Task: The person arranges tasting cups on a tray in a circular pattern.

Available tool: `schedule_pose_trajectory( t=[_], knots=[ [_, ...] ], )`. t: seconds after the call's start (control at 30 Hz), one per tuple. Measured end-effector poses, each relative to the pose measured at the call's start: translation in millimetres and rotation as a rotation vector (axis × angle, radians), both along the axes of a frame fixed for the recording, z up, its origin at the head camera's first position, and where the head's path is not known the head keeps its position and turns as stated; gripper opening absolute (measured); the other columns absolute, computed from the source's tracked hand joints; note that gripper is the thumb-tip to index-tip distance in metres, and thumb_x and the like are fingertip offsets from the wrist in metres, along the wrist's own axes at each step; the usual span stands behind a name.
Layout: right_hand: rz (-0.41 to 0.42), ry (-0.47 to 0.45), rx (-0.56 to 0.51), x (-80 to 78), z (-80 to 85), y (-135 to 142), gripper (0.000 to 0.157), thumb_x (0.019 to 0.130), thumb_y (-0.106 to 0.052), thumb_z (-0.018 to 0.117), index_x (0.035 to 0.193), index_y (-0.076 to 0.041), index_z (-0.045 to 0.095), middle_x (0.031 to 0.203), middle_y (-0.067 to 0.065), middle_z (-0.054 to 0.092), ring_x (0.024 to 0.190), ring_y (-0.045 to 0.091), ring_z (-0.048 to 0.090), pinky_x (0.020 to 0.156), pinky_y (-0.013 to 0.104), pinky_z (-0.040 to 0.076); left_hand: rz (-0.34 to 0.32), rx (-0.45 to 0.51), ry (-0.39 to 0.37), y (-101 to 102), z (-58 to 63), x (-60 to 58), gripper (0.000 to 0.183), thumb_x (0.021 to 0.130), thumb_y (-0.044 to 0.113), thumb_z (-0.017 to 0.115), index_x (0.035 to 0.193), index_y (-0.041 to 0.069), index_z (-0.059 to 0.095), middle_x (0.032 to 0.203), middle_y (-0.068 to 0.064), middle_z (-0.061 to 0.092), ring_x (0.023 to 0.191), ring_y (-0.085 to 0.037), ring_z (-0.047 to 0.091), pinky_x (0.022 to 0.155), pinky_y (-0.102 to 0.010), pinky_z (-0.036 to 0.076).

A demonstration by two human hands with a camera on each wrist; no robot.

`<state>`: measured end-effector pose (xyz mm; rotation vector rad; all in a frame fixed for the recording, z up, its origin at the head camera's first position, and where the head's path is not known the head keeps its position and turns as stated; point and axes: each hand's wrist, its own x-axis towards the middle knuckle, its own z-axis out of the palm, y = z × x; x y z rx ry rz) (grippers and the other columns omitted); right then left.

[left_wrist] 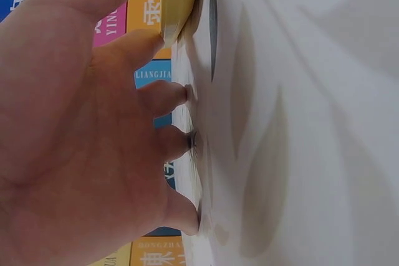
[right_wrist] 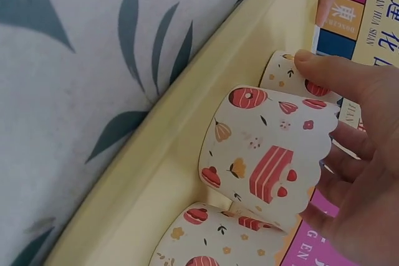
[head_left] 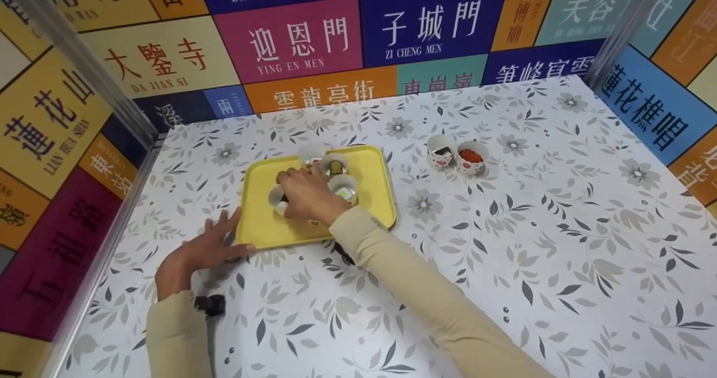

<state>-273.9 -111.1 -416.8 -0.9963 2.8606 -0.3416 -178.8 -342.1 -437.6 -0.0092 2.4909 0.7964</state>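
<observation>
On the yellow tray (head_left: pixel 260 229) several small paper cups stand close together. My right hand (head_left: pixel 311 196) reaches over them, its thumb on the rim of the leftmost paper cup (head_left: pixel 275 197) and its fingers curled. Up close in the right wrist view, the right hand (right_wrist: pixel 368 141) has its thumb against that far cup (right_wrist: pixel 277 78), and a cake-patterned cup (right_wrist: pixel 262 147) partly hides the other fingers. My left hand (head_left: pixel 204 249) spreads its fingers at the tray's left corner; in the left wrist view thumb and index finger of this hand (left_wrist: pixel 93 135) touch the tray's edge (left_wrist: pixel 177 4).
Two more paper cups stand right of the tray, one with dark bits (head_left: pixel 441 151), the other with orange-red contents (head_left: pixel 470 158). A white leaf-patterned cloth (head_left: pixel 504 243) covers the table. Panels with printed characters (head_left: pixel 302 42) rise behind and at both sides.
</observation>
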Motion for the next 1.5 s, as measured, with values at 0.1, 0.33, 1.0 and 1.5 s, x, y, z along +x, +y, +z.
schedule_pose_trajectory(
  t=[0.1, 0.33, 1.0, 1.5],
  knots=[
    [-0.006, -0.014, 0.003, 0.5, 0.8, 1.0, 0.067, 0.085, -0.032, 0.078, 0.143, -0.015, 0.050, 0.132, 0.007, 0.059, 0.123, 0.028, 0.058, 0.112, 0.055, 0.037, 0.000, -0.012, -0.003, 0.6, 0.2, -0.9, 0.109, 0.087, 0.064, 0.065, 0.161, 0.028, -0.006, 0.166, -0.017, -0.021, 0.148, -0.049, -0.027, 0.113, -0.078, -0.006],
    [0.040, -0.006, -0.015, 4.8, 9.5, 4.2, 0.076, 0.085, -0.037, 0.079, 0.149, -0.016, 0.044, 0.141, 0.007, 0.051, 0.130, 0.028, 0.052, 0.117, 0.052, 0.031, -0.023, -0.011, 0.000, -0.7, 0.3, 0.0, 0.109, 0.089, 0.063, 0.064, 0.161, 0.023, -0.007, 0.165, -0.020, -0.021, 0.146, -0.052, -0.028, 0.113, -0.078, -0.005],
    [0.052, -0.045, -0.273, 18.1, 35.5, 40.7, 0.062, 0.091, -0.031, 0.075, 0.146, -0.019, 0.049, 0.142, 0.003, 0.048, 0.133, 0.022, 0.050, 0.114, 0.041, 0.035, -0.010, -0.023, -0.007, -1.3, -2.8, -1.5, 0.109, 0.087, 0.066, 0.063, 0.161, 0.026, -0.007, 0.166, -0.017, -0.020, 0.148, -0.049, -0.027, 0.113, -0.078, -0.006],
    [0.024, 0.048, -0.426, 19.5, 33.8, 104.1, 0.058, 0.087, -0.021, 0.076, 0.141, -0.013, 0.055, 0.133, 0.006, 0.057, 0.124, 0.024, 0.055, 0.111, 0.045, 0.039, 0.020, 0.013, -0.030, -1.3, -2.6, -1.0, 0.109, 0.084, 0.067, 0.065, 0.160, 0.035, -0.006, 0.166, -0.010, -0.023, 0.148, -0.044, -0.031, 0.112, -0.076, -0.013]
  ],
)
